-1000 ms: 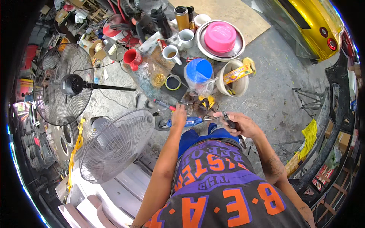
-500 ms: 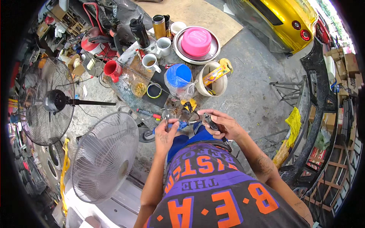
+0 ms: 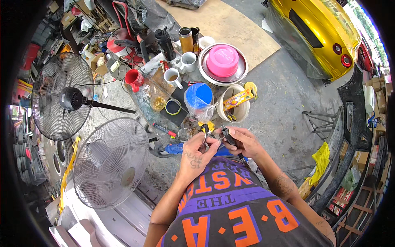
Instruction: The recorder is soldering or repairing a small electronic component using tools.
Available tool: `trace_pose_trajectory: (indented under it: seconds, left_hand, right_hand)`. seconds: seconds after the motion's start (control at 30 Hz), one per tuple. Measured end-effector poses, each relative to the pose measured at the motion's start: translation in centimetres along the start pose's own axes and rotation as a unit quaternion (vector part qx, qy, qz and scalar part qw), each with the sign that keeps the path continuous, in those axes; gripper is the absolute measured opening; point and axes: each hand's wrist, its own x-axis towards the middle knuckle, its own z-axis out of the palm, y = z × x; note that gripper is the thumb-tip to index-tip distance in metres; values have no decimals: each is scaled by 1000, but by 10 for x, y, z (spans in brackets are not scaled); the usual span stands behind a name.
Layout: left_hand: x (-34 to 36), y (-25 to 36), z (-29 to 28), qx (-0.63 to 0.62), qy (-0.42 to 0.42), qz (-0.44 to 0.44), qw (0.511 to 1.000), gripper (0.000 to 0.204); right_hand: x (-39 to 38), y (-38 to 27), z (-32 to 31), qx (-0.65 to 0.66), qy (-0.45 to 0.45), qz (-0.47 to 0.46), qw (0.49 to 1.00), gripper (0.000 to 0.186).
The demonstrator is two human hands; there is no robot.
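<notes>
Dark handpiece (image 3: 228, 136): in my right hand (image 3: 245, 143), in front of the shirt's lower edge, tilted, its narrow tip pointing toward the left hand. Right fingers wrapped about its barrel, thumb and forefinger toward the upper end.

Left hand (image 3: 195, 154): curled, thumb and forefinger pinched together close to the handpiece tip. A slim metal tool (image 3: 204, 138) sits in its grip; I cannot tell from my view whether it touches the tip.

Just left of the left hand, a blue power tool (image 3: 175, 148) lies low; a red-and-blue pen-like item (image 3: 164, 130) lies just beyond it. Ahead of the hands, a small yellow object (image 3: 210, 125), then a blue-lidded tub (image 3: 199, 95) inside a clear bag. Right of the tub, a white bucket (image 3: 243, 108) with a yellow box (image 3: 238, 99) slanted across its mouth.

Farther out: pink basin (image 3: 222, 61) on a round metal tray (image 3: 242, 69), red mug (image 3: 133, 79) to the left. Pale fan (image 3: 111, 164) at left; yellow car body (image 3: 325, 41) upper right.
</notes>
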Motion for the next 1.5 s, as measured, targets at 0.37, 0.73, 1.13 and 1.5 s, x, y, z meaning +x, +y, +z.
trace_pose_trajectory:
  seconds: [0.37,0.73,1.13,1.5]
  left_hand:
    - [5,15,12,-16,47,-50,998,11]
    - [-12,2,12,-19,66,93,993,10]
    - [-28,10,-3,-162,-48,-86,982,11]
    - [-31,23,1,-42,-3,123,991,10]
  right_hand:
    - [2,-8,7,-208,44,-50,976,39]
    - [-8,3,21,-363,51,-221,904,30]
    - [-22,-4,19,-410,-45,-209,887,33]
    - [-28,18,20,-259,-41,-288,921,25]
